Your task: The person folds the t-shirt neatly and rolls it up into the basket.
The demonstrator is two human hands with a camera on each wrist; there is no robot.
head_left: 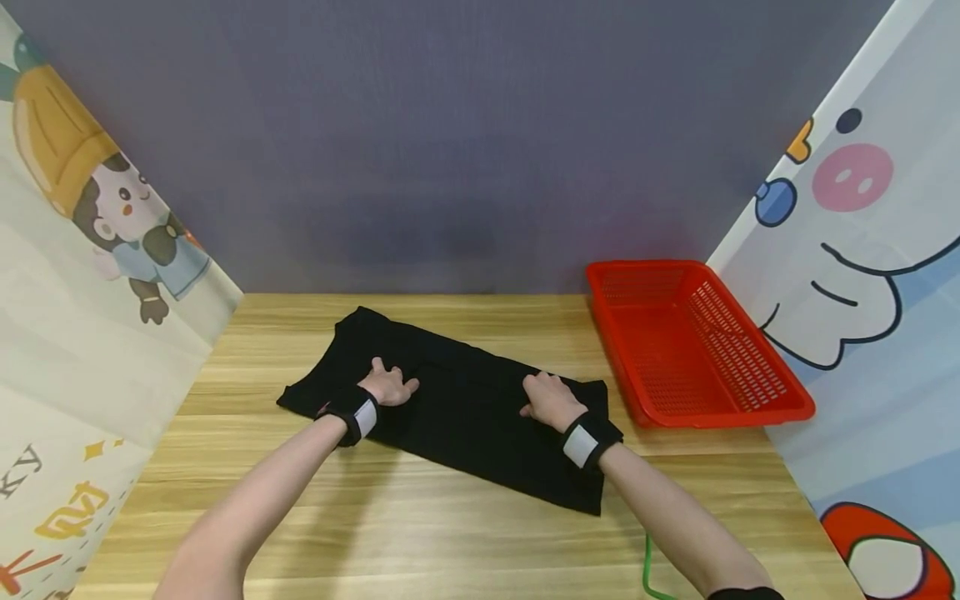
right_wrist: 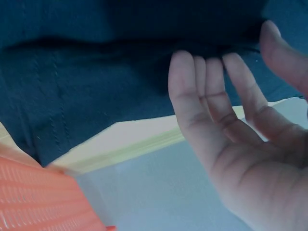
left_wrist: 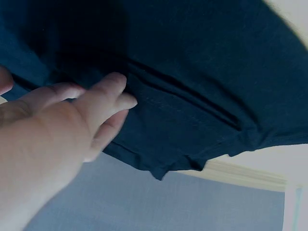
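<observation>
A black garment [head_left: 465,417], folded into a long strip, lies slantwise across the wooden table. My left hand [head_left: 388,386] rests on its left part with the fingers spread. In the left wrist view the fingertips [left_wrist: 115,82] touch the dark fabric beside a raised crease [left_wrist: 187,98]. My right hand [head_left: 553,402] is on the garment's right part, close to its far edge. The right wrist view shows the fingertips [right_wrist: 182,60] against the cloth and the thumb apart from them. Stitching runs along the garment's end [right_wrist: 57,106] there.
A red plastic basket [head_left: 720,417] stands on the table to the right of the garment. Bare wooden tabletop [head_left: 450,550] shows in front. A grey wall [head_left: 465,150] closes the back, and printed panels flank both sides. A green cord [head_left: 648,567] lies near the right forearm.
</observation>
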